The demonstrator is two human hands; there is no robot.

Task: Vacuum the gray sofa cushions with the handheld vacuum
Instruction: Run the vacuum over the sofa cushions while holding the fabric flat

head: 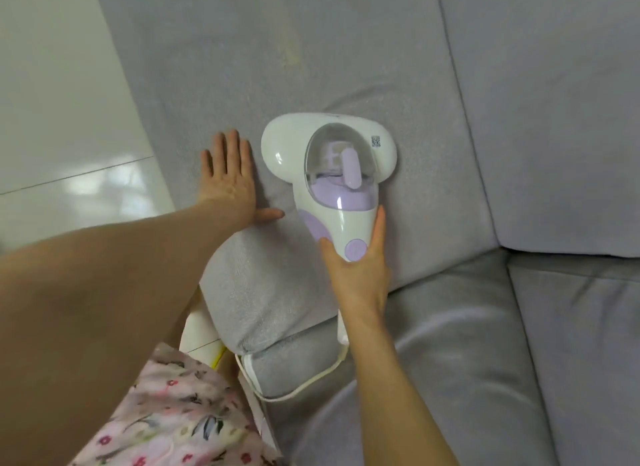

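While my right hand [358, 268] grips the handheld vacuum [341, 188] by its handle, its long axis runs away from me across the gray cushion [214, 84], head farthest; my left hand [230, 185] lies flat, fingers straight, just left of that head.

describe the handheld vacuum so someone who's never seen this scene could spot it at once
Find the big gray sofa cushion filling the middle of the view. The handheld vacuum lies on it, its handle gripped by the right hand, beside the left hand pressed flat on the fabric. It is the only glossy white-and-lilac thing, with a clear domed dust cup.
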